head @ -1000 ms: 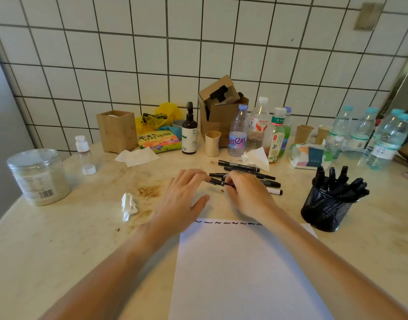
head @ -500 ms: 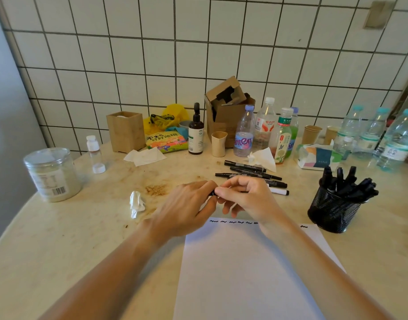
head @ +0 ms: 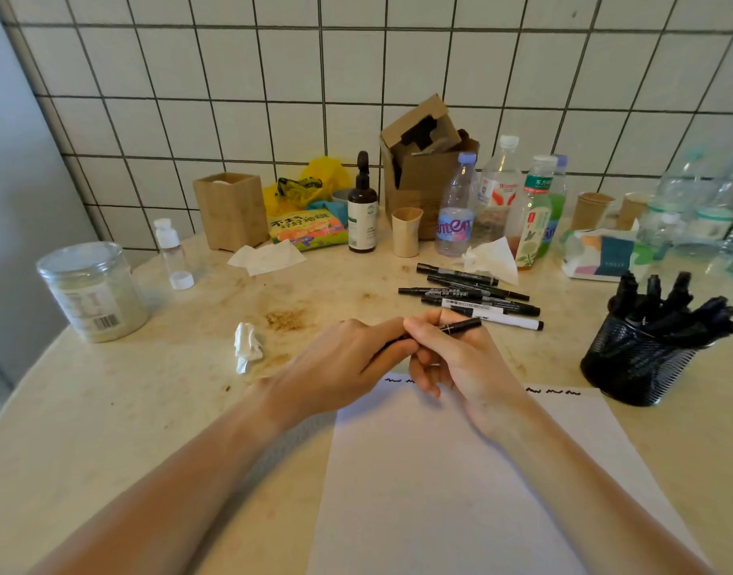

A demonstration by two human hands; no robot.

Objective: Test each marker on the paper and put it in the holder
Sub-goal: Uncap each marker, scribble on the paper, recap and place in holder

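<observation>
Hands meet above the far edge of a white sheet of paper (head: 460,491): the left hand (head: 340,367) and right hand (head: 452,359) both pinch one slim black marker (head: 460,326). Beyond the paper lie loose black markers (head: 472,294); right of it stands a black mesh holder (head: 630,363) filled with markers.

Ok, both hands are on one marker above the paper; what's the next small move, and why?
Probably pull the cap off. The left hand and right hand each grip an end of the marker, no tip shows, and it hovers just above the paper, beside the row of squiggles.
</observation>
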